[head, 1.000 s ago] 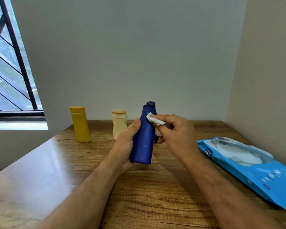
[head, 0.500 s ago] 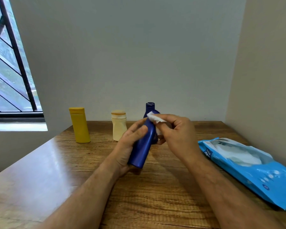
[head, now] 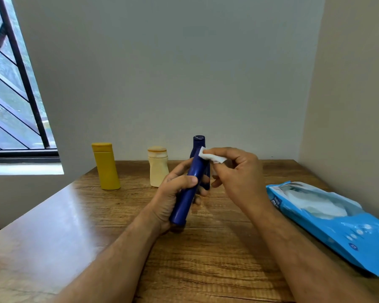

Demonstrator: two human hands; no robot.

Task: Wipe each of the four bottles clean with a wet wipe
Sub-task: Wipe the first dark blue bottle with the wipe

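My left hand (head: 171, 195) grips a dark blue bottle (head: 185, 200), tilted with its base toward me and its top leaning away. My right hand (head: 239, 176) pinches a folded white wet wipe (head: 212, 157) against the upper end of that bottle. A second dark blue bottle (head: 198, 141) stands upright behind them, mostly hidden; its cap shows above the wipe. A yellow bottle (head: 106, 167) and a cream bottle (head: 158, 169) stand upright at the back left of the wooden table (head: 206, 259).
A blue pack of wet wipes (head: 328, 219) lies open on the table's right side, near the side wall. A barred window (head: 13, 95) is at the left. The back wall rises right behind the bottles.
The held blue bottle has turned in my left hand and tipped from nearly upright to a slant. My right hand with the wipe has stayed at the bottle's top.
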